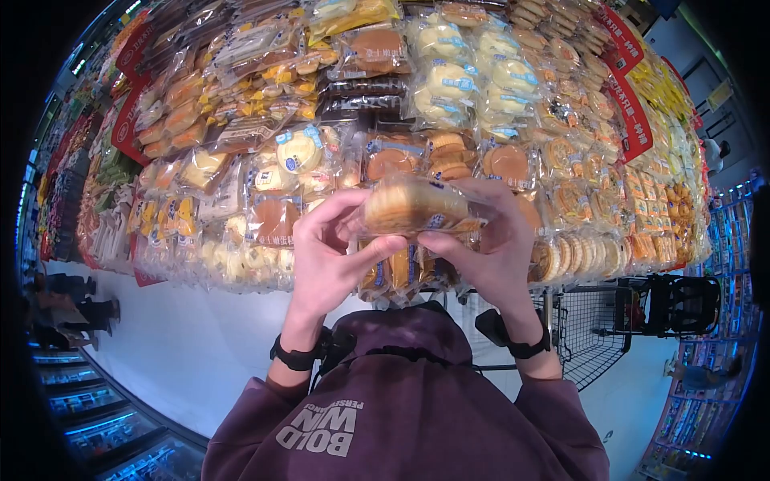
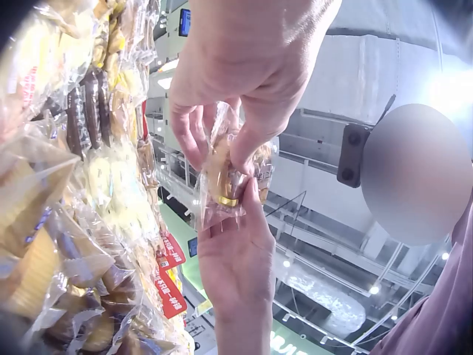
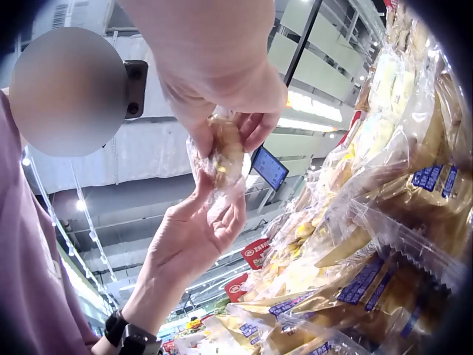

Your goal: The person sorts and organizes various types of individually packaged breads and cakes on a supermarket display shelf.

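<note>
A clear plastic packet with a round, golden-brown pastry (image 1: 415, 210) is held up in front of the chest, slightly blurred in the head view. My left hand (image 1: 327, 255) grips its left end, thumb at the near side and fingers curled behind. At the other end, my right hand (image 1: 499, 247) pinches the wrapper the same way, so the two thumb tips nearly meet below the pastry. Both wrist views show the wrapped pastry (image 3: 226, 151) between the two hands, raised off the display. Part of the wrapper is hidden by the fingers.
Heaped packets of bread and cakes (image 1: 441, 88) fill the sloping display right in front. Red signs (image 1: 630, 120) divide its sections. A black wire shopping cart (image 1: 592, 333) stands at the right. Other people (image 1: 76, 309) are at the far left, beside chilled shelves (image 1: 96, 417).
</note>
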Action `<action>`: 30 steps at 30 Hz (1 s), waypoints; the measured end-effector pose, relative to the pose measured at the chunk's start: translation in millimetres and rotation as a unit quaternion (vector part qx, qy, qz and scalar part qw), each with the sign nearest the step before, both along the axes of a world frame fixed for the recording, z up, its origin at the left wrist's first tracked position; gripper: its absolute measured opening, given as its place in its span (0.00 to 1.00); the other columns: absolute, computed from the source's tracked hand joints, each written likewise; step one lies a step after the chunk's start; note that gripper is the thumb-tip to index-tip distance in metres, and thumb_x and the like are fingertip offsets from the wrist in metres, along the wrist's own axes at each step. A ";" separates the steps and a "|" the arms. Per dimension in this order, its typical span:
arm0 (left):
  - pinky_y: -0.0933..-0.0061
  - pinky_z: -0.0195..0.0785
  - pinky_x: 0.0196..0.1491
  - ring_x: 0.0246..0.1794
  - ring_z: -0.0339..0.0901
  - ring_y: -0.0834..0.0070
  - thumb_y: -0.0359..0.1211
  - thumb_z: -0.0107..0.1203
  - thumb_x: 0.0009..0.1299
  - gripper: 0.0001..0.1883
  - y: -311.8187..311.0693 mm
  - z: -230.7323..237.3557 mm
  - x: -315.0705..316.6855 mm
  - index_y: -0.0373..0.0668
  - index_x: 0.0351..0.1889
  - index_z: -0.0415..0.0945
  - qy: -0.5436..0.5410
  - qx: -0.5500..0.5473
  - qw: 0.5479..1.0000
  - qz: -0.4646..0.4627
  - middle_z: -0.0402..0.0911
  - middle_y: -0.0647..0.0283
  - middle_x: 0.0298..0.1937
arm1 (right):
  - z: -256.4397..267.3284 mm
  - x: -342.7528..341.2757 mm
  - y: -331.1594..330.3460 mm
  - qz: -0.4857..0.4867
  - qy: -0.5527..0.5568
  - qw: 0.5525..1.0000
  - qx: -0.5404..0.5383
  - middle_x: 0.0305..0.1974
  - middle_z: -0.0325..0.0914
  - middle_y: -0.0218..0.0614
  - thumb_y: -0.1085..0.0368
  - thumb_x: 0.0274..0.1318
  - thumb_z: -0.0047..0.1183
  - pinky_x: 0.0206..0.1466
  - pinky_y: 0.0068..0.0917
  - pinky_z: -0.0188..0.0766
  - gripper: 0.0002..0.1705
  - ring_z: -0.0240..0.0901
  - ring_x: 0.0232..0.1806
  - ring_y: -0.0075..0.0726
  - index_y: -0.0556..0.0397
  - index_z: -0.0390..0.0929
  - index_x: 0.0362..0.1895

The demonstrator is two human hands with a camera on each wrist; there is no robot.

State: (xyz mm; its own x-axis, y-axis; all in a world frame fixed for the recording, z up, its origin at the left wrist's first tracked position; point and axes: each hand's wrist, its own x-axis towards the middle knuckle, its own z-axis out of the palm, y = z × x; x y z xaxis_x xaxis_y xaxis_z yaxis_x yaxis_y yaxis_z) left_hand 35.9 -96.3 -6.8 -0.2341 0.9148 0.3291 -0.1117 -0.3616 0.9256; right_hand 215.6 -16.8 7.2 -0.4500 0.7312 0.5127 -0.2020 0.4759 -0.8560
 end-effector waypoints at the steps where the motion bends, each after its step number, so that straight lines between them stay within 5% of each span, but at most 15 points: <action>1: 0.70 0.73 0.60 0.54 0.79 0.71 0.14 0.64 0.60 0.22 -0.6 -0.1 1.0 0.29 0.54 0.75 -0.001 -0.003 1.000 0.005 0.81 0.54 0.51 | 0.2 -0.2 0.7 0.000 -0.003 1.000 -0.011 0.52 0.79 0.38 0.77 0.47 0.68 0.56 0.27 0.76 0.31 0.77 0.53 0.28 0.56 0.71 0.57; 6: 0.73 0.73 0.58 0.53 0.79 0.74 0.17 0.66 0.61 0.26 -1.0 6.2 9.3 0.27 0.58 0.72 -0.036 -0.011 0.999 0.015 0.81 0.54 0.53 | 0.2 -6.3 0.2 0.036 0.049 0.987 -0.149 0.53 0.77 0.39 0.75 0.50 0.69 0.52 0.23 0.77 0.42 0.78 0.52 0.26 0.53 0.60 0.66; 12: 0.73 0.74 0.55 0.53 0.79 0.73 0.19 0.66 0.62 0.27 -2.0 9.4 11.4 0.26 0.60 0.70 -0.082 -0.038 0.995 0.039 0.81 0.53 0.54 | -2.6 -5.9 -2.6 0.049 0.043 0.984 -0.164 0.55 0.75 0.44 0.74 0.55 0.65 0.53 0.24 0.76 0.41 0.76 0.53 0.27 0.53 0.55 0.69; 15: 0.73 0.74 0.56 0.53 0.80 0.73 0.20 0.65 0.62 0.27 -3.3 11.6 7.7 0.26 0.60 0.70 -0.083 -0.041 0.994 0.057 0.81 0.52 0.53 | -12.0 -0.2 -0.9 0.026 0.089 0.986 -0.141 0.58 0.73 0.45 0.71 0.60 0.60 0.55 0.26 0.75 0.37 0.72 0.58 0.29 0.53 0.56 0.70; 19: 0.74 0.74 0.54 0.52 0.80 0.73 0.22 0.67 0.61 0.28 -1.4 10.1 7.7 0.28 0.60 0.72 -0.062 -0.029 0.993 0.098 0.82 0.53 0.53 | -11.1 9.7 8.7 -0.066 -0.038 0.994 0.073 0.62 0.72 0.43 0.72 0.57 0.60 0.56 0.30 0.74 0.30 0.71 0.59 0.38 0.53 0.68 0.65; 21: 0.76 0.74 0.51 0.49 0.80 0.76 0.23 0.69 0.60 0.27 -0.6 6.7 8.5 0.29 0.58 0.74 0.014 -0.026 0.990 0.139 0.82 0.57 0.49 | -7.4 13.4 11.6 -0.099 -0.145 0.958 0.225 0.63 0.71 0.41 0.74 0.54 0.61 0.56 0.32 0.73 0.27 0.72 0.57 0.43 0.52 0.74 0.60; 24: 0.79 0.73 0.46 0.43 0.79 0.80 0.24 0.70 0.57 0.26 0.8 6.2 10.7 0.32 0.56 0.78 0.119 0.020 0.979 0.167 0.82 0.63 0.41 | -15.9 8.4 11.2 -0.092 -0.176 0.940 0.276 0.65 0.70 0.43 0.76 0.51 0.61 0.55 0.35 0.73 0.27 0.73 0.56 0.46 0.52 0.77 0.58; 28: 0.80 0.71 0.42 0.36 0.76 0.84 0.25 0.71 0.56 0.25 0.5 6.7 10.0 0.33 0.54 0.80 0.228 0.048 0.952 0.199 0.77 0.68 0.31 | -23.6 2.9 3.6 -0.084 -0.139 0.965 0.204 0.64 0.71 0.41 0.77 0.50 0.61 0.55 0.36 0.72 0.27 0.73 0.56 0.46 0.51 0.77 0.58; 30: 0.80 0.72 0.44 0.38 0.77 0.84 0.25 0.71 0.56 0.26 -2.1 7.8 9.0 0.33 0.55 0.80 0.253 0.051 0.945 0.201 0.80 0.66 0.34 | -27.3 0.0 3.5 -0.088 -0.122 0.968 0.201 0.64 0.72 0.40 0.77 0.49 0.61 0.55 0.35 0.72 0.28 0.73 0.55 0.45 0.50 0.78 0.58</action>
State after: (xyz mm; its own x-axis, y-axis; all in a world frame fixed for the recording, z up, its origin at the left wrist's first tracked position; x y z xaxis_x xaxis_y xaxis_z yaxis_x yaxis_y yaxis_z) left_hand 44.9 -98.3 1.0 -0.3453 0.7431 0.5732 0.5013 -0.3703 0.7820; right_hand 215.6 -13.3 -20.0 -0.4805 0.5711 0.6656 0.0979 0.7891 -0.6064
